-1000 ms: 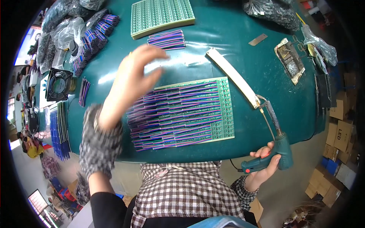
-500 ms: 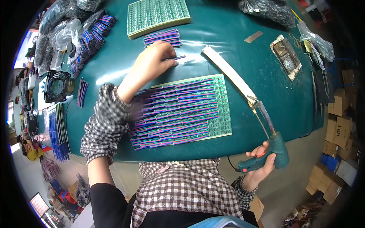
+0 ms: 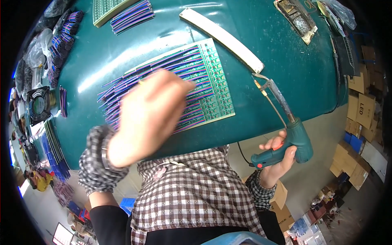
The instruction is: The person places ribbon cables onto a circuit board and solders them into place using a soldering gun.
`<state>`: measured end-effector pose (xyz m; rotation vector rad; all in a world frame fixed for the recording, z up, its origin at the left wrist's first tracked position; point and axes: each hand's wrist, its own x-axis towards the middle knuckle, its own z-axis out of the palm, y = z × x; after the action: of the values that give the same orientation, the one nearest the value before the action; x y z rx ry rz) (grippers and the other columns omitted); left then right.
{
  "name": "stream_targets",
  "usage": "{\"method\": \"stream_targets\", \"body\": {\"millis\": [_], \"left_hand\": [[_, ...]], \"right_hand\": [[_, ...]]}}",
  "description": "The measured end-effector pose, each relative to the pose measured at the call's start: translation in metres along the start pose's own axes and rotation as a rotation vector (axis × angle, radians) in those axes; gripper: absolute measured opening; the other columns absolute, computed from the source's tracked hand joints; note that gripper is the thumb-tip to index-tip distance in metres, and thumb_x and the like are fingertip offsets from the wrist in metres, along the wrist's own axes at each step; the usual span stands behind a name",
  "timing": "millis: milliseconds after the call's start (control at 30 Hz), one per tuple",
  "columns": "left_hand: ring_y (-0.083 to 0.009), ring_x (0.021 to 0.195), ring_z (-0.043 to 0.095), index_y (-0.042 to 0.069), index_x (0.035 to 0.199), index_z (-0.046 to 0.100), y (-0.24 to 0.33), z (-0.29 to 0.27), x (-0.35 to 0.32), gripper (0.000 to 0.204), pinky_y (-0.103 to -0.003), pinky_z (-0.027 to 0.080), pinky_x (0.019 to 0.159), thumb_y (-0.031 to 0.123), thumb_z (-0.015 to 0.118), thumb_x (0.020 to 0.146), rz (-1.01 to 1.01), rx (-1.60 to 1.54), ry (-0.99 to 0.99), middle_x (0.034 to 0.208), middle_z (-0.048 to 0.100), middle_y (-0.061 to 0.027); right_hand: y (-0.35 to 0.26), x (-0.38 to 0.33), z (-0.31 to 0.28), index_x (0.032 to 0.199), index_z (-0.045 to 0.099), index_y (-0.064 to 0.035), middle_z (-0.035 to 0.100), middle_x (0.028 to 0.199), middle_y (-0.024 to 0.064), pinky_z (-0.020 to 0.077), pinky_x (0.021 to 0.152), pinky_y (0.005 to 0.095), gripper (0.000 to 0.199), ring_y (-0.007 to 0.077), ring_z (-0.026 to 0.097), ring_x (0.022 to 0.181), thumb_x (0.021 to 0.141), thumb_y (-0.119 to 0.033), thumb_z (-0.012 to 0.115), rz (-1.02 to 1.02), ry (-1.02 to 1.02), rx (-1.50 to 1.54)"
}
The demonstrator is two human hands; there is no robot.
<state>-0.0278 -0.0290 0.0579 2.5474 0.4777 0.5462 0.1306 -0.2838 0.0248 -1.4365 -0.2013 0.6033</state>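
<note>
My right hand (image 3: pixel 281 157) grips a green soldering gun (image 3: pixel 300 139) with a red trigger. Its metal tip and thin solder guide tube point up, right by the near end of a long white bar (image 3: pixel 222 38). My left hand (image 3: pixel 153 110) is blurred over a green circuit board panel (image 3: pixel 218 81), fingers curled inward; whatever they pinch is hidden. Rows of blue, black and pink wires (image 3: pixel 192 67) lie across the panel, with their loose ends past its left edge. The hand covers part of these rows.
Behind the panel lie a wire bundle (image 3: pixel 132 16) and a stack of boards (image 3: pixel 104 12). A black fan (image 3: pixel 39 105) and more wire bundles (image 3: pixel 63 41) line the left side. A dirty solder tray (image 3: pixel 298 20) sits at the far right. Cardboard boxes (image 3: pixel 361 106) stand beyond the table.
My left hand has come from the wire bundle behind, where it pinched a short wire piece, nearer to me over the panel. The view has shifted. My right hand still grips the soldering gun.
</note>
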Motion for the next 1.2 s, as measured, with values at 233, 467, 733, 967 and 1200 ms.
{"method": "stream_targets", "body": {"millis": [233,467,733,967,1200], "left_hand": [[-0.0209,0.076,0.061,-0.003,0.103,0.066,0.015,0.059,-0.024,0.038,-0.031,0.052,0.062,0.004,0.064,0.066,0.115,0.195,-0.06,0.091,0.061,-0.0084],[-0.0196,0.074,0.061,-0.005,0.101,0.067,0.008,0.069,-0.027,0.04,-0.029,0.053,0.061,0.004,0.065,0.063,0.193,0.198,0.063,0.09,0.063,-0.0092],[-0.0192,0.075,0.062,-0.004,0.098,0.068,0.008,0.07,-0.028,0.037,-0.028,0.053,0.06,0.005,0.066,0.062,0.19,0.195,0.062,0.09,0.063,-0.0085],[-0.0199,0.076,0.062,-0.003,0.099,0.068,0.01,0.068,-0.028,0.036,-0.029,0.053,0.062,0.005,0.065,0.063,0.169,0.188,0.043,0.091,0.063,-0.0085],[-0.0171,0.076,0.058,-0.001,0.097,0.066,0.004,0.075,-0.028,0.033,-0.026,0.049,0.058,0.008,0.063,0.065,0.195,0.205,0.083,0.088,0.058,-0.0056]], "right_hand": [[0.001,-0.013,-0.004,0.118,0.05,0.0056,0.058,0.086,0.0089,0.0591,0.063,0.0338,0.062,0.0199,0.062,0.076,0.095,-0.052,0.049,-0.013,-0.014,-0.031],[0.002,-0.026,-0.008,0.121,0.049,0.0117,0.064,0.095,0.0183,0.0617,0.068,0.0406,0.065,0.0323,0.068,0.087,0.089,-0.044,0.061,-0.004,-0.042,-0.057],[0.001,-0.037,-0.008,0.119,0.049,0.0122,0.061,0.093,0.0176,0.0605,0.071,0.0403,0.062,0.029,0.065,0.084,0.09,-0.041,0.062,0.026,-0.185,-0.131],[0.003,-0.043,-0.011,0.122,0.048,0.0116,0.06,0.096,0.0145,0.0549,0.084,0.0452,0.062,0.0258,0.061,0.087,0.089,-0.038,0.066,0.063,-0.282,-0.188],[0.004,-0.042,-0.007,0.125,0.046,0.0122,0.06,0.094,0.0129,0.0546,0.085,0.0451,0.062,0.0246,0.061,0.088,0.089,-0.034,0.067,0.074,-0.296,-0.212]]}}
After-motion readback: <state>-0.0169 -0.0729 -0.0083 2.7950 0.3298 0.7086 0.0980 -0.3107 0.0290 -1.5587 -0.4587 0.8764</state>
